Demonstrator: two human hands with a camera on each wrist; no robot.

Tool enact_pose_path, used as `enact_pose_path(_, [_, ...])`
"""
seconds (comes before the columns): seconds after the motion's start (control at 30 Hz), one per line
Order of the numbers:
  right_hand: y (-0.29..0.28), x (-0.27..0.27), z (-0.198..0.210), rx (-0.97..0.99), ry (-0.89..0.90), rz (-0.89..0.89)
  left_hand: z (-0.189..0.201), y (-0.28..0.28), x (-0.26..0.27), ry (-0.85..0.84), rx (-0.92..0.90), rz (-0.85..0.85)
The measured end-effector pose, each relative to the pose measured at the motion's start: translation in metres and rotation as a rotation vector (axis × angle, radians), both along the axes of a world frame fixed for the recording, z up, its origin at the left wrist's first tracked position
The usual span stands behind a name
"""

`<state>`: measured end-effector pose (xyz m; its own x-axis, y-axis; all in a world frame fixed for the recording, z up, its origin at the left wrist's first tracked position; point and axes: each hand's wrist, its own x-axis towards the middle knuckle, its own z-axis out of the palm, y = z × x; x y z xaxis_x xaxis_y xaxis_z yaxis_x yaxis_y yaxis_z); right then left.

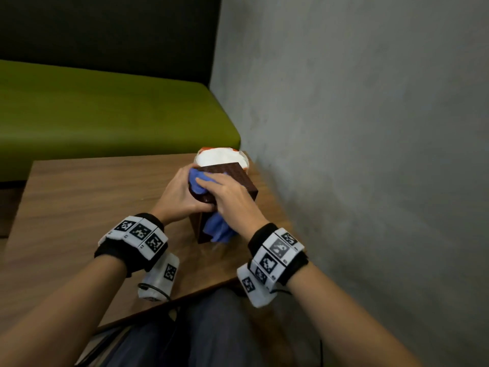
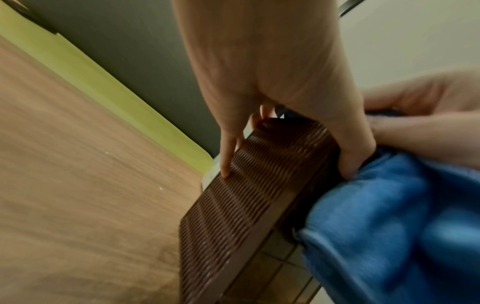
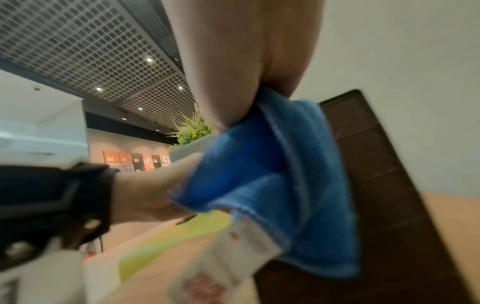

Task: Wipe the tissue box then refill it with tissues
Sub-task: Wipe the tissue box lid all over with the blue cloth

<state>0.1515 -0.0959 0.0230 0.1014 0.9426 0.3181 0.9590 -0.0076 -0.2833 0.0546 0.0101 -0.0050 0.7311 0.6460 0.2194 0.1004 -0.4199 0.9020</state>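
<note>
Right hand (image 1: 232,200): fingers pressed flat on blue cloth (image 1: 219,229)
Left hand (image 1: 182,194): fingers curled round box's left side
Tissue box (image 1: 235,178): brown, tilted, on wooden table (image 1: 79,207), right side
Tissue pack (image 1: 225,156): white, just behind box

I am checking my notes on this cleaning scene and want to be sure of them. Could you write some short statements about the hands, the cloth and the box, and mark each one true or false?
1. The right hand presses a blue cloth against the brown tissue box. True.
2. The left hand lies flat on the table, away from the box. False: it grips the box.
3. A white tissue pack lies behind the box, near the wall. True.
4. The cloth is red. False: it is blue.
</note>
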Motion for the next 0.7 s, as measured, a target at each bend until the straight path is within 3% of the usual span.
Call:
enact_pose_path(0.17, [0.005, 0.053, 0.011, 0.039, 0.126, -0.36, -0.003, 0.003, 0.008, 0.099, 0.026, 0.001])
enact_pose_path(0.3, [0.01, 0.005, -0.001, 0.047, -0.025, -0.111, -0.005, 0.002, 0.007, 0.058, 0.029, 0.008])
enact_pose_path(0.4, [-0.007, 0.018, -0.007, 0.138, -0.053, -0.063, -0.008, 0.004, 0.005, 0.053, 0.016, 0.002])
enact_pose_path(0.43, [-0.011, 0.032, -0.007, 0.178, -0.003, -0.138, -0.009, 0.006, 0.004, 0.053, 0.003, 0.004])
enact_pose_path(0.57, [-0.021, 0.068, -0.008, 0.211, 0.477, -0.478, -0.015, 0.002, -0.002, -0.007, -0.144, -0.002])
enact_pose_path(0.63, [-0.019, 0.062, -0.007, 0.228, 0.568, -0.461, -0.02, -0.005, -0.005, -0.069, -0.221, -0.02])
enact_pose_path(0.7, [-0.018, 0.052, -0.001, 0.273, 0.591, -0.38, -0.024, -0.003, -0.009, -0.014, -0.153, -0.032])
